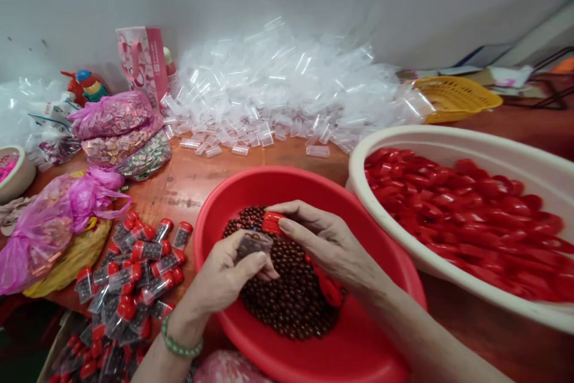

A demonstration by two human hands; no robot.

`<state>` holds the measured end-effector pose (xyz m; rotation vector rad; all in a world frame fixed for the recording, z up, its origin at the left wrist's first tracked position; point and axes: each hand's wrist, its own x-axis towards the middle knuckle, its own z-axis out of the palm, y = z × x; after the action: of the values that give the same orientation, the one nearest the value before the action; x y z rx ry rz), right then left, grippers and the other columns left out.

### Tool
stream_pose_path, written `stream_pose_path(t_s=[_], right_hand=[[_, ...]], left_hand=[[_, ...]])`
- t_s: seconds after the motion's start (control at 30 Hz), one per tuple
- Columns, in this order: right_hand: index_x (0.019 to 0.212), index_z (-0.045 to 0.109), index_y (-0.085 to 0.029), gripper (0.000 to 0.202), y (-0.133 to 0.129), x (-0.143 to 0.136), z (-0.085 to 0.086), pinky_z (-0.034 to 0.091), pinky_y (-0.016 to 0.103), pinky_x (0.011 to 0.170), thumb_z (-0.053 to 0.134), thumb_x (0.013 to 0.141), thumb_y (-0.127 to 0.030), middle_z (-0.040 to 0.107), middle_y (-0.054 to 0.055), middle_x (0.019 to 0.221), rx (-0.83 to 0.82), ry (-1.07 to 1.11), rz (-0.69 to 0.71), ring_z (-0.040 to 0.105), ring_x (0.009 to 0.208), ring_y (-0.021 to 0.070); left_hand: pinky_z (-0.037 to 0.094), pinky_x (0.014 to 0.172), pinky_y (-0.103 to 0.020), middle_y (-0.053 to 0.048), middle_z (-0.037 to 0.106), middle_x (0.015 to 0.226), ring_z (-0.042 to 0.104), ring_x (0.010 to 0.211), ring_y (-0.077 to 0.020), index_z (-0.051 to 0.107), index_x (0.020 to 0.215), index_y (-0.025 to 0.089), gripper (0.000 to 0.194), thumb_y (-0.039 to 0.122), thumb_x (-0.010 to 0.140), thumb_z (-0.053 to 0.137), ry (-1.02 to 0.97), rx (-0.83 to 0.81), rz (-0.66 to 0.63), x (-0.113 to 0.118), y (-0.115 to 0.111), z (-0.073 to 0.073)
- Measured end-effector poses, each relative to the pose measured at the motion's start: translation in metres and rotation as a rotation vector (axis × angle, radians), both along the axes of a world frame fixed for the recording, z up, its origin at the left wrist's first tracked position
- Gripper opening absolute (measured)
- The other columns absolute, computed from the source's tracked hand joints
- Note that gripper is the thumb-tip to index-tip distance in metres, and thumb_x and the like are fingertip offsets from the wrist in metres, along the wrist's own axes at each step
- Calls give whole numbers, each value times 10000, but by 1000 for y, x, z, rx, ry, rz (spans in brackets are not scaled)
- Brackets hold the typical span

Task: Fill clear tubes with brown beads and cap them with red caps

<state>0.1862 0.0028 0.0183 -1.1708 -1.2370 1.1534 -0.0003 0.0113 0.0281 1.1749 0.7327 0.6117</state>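
Note:
Over a red basin point(381, 335) of dark brown beads point(291, 293), my left hand point(224, 272) is closed around a clear plastic tube point(255, 244) with dark contents. A green bead bracelet point(182, 338) circles that wrist. My right hand point(323, 239) pinches a red cap point(272, 223) between thumb and fingertips, close above the tube's mouth but apart from it. Below the right palm, more red plastic pieces point(329, 290) lie on the beads, partly hidden by the hand. Several filled tubes with red caps point(134, 275) are heaped left of the basin.
A white tub point(448, 269) of red caps point(466, 210) stands at the right. Clear tubes point(287, 96) are piled along the wall, beside a yellow basket point(457, 96). Pink plastic bags point(121, 126) and a pink paper bag point(141, 60) stand at the left.

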Motion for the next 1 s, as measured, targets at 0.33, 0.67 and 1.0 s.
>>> stream_pose_path(t_s=[0.33,0.67,1.0], right_hand=[[985,725,-274,243,-1,1,-7,499,205,682,722,786,-412,695,-3,891,-90,309,-96,612,719,98],[968,733,-249,260,-2,0,-7,478,179,637,753,758,-401,674,-11,798,-92,346,-113,586,669,76],[1006,716,-246,248,-4,-1,-4,526,222,693,730,785,-358,702,8,877,-106,302,-40,640,727,106]], left_hand=[[421,719,-211,-5,618,814,548,757,-107,603,986,160,143,241,872,573,197,198,18,3,1,-2],[438,719,-217,-21,684,845,583,762,-127,690,991,161,189,242,834,623,366,259,-22,-2,4,-9],[455,747,-207,-24,716,892,619,789,-125,694,995,160,177,201,858,590,474,438,-3,-7,2,-6]])
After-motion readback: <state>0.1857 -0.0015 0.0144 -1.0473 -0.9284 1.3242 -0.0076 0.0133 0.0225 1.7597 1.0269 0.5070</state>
